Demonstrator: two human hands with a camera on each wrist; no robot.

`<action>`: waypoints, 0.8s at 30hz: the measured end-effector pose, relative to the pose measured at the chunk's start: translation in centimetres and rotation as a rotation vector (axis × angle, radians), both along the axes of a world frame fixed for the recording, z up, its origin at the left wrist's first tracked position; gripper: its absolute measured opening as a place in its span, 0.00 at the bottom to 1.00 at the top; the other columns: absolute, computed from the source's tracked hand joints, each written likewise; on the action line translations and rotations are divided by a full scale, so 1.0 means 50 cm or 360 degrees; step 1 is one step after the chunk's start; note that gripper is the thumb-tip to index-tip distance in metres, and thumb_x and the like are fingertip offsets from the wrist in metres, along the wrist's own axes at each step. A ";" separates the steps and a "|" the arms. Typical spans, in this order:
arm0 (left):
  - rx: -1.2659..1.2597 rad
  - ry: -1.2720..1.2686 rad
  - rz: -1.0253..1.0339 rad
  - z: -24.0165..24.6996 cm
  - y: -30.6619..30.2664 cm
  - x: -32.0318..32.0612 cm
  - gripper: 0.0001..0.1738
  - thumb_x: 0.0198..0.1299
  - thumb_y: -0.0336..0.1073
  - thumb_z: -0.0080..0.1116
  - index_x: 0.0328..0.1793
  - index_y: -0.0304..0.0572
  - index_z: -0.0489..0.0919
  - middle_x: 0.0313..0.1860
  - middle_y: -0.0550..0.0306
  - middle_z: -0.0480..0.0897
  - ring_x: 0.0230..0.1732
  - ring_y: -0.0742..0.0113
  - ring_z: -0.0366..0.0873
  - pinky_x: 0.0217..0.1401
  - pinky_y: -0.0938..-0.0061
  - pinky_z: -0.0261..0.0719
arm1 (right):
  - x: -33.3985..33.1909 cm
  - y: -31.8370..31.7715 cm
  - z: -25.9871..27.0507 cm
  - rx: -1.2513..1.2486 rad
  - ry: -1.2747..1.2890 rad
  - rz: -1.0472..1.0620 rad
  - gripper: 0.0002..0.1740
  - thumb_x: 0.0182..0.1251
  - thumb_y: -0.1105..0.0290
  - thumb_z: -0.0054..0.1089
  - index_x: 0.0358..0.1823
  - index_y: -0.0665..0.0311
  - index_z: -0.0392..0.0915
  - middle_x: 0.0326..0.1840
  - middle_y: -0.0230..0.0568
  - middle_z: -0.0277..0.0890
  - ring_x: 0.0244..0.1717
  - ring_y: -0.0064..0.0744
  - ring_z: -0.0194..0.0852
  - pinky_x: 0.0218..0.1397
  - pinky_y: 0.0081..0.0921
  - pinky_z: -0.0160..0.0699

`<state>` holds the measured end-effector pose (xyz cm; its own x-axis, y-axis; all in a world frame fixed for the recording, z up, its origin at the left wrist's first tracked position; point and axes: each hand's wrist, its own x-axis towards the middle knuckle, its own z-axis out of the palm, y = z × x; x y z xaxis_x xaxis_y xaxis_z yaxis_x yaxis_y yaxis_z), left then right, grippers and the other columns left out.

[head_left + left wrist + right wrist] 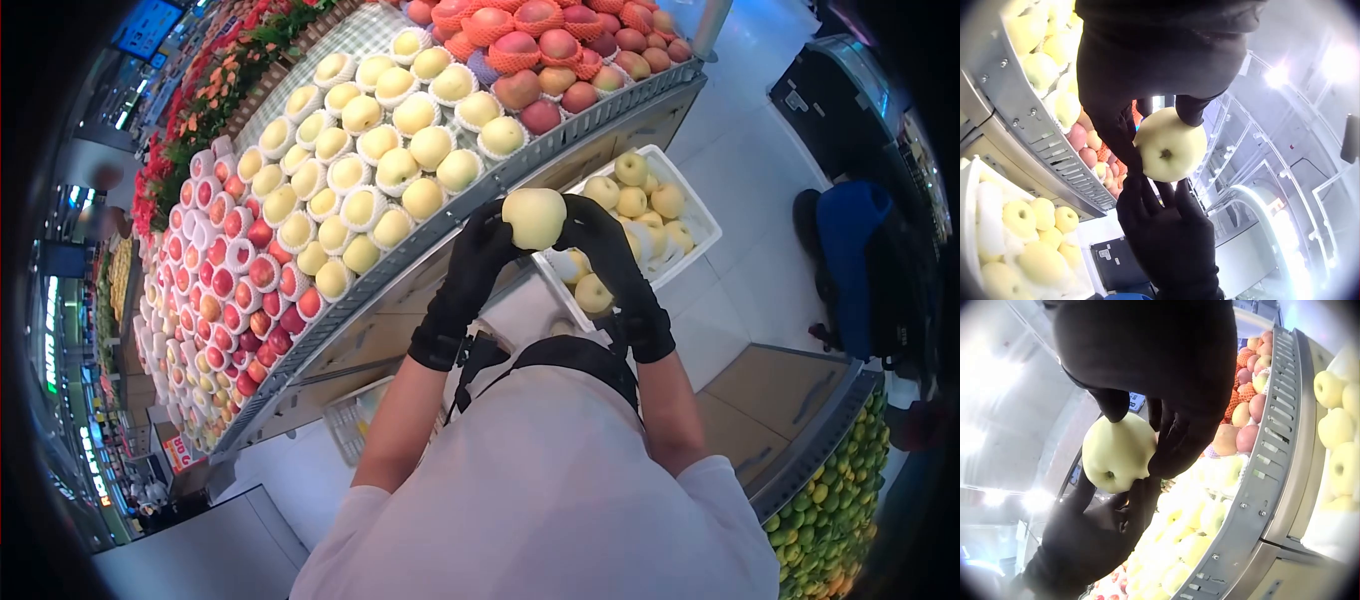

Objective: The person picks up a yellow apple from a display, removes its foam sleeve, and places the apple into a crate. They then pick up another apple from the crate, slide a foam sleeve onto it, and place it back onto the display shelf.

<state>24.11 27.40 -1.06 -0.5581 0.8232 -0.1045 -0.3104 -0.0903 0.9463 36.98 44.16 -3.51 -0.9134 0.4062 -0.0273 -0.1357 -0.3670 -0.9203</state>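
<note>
Both hands wear black gloves and hold one pale yellow apple (534, 218) between them in front of the chest. The left hand (485, 240) grips its left side and the right hand (597, 238) its right side. In the left wrist view the apple (1171, 145) shows a dark hollow at one end, with the left hand (1160, 62) above and the right hand (1169, 240) below. In the right wrist view the right hand (1166, 381) curls over the apple (1119, 452), and the left hand (1094, 534) touches it from below.
A slanted display of yellow apples (398, 166) in white foam nets lies ahead, red apples (265, 272) to its left, orange-netted fruit (515, 50) behind. A white foam box (712, 232) of yellow apples stands beyond the right hand. Green fruit (835, 495) fills a stand at lower right.
</note>
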 end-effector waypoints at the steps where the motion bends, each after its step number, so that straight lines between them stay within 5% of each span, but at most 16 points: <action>1: 0.0056 -0.0080 -0.0047 0.006 0.000 0.002 0.29 0.71 0.43 0.55 0.71 0.31 0.65 0.63 0.44 0.74 0.60 0.55 0.78 0.62 0.60 0.81 | -0.010 -0.002 -0.014 -0.0069 0.0004 0.0004 0.24 0.70 0.72 0.58 0.66 0.71 0.69 0.55 0.40 0.77 0.51 0.28 0.77 0.52 0.25 0.81; 17: -0.0029 0.0055 0.0007 -0.003 0.015 0.003 0.28 0.65 0.31 0.61 0.70 0.34 0.68 0.58 0.49 0.78 0.57 0.62 0.79 0.61 0.68 0.79 | -0.011 -0.014 0.005 0.0373 -0.0039 -0.0272 0.36 0.57 0.74 0.73 0.66 0.68 0.65 0.59 0.45 0.75 0.55 0.30 0.77 0.56 0.26 0.80; 20: 0.0045 0.0353 -0.0003 0.012 0.030 0.023 0.34 0.60 0.27 0.66 0.72 0.36 0.66 0.62 0.50 0.76 0.63 0.63 0.75 0.65 0.67 0.77 | -0.005 -0.036 0.036 0.0316 -0.0085 -0.0333 0.41 0.52 0.75 0.77 0.67 0.68 0.64 0.60 0.45 0.73 0.57 0.31 0.76 0.59 0.27 0.79; 24: 0.0132 0.0368 -0.0091 0.025 0.042 0.034 0.39 0.54 0.25 0.71 0.71 0.36 0.66 0.65 0.52 0.73 0.65 0.66 0.73 0.67 0.68 0.74 | 0.004 -0.030 0.042 0.0747 0.0034 -0.0266 0.43 0.50 0.74 0.78 0.68 0.66 0.64 0.62 0.42 0.71 0.60 0.31 0.72 0.62 0.29 0.75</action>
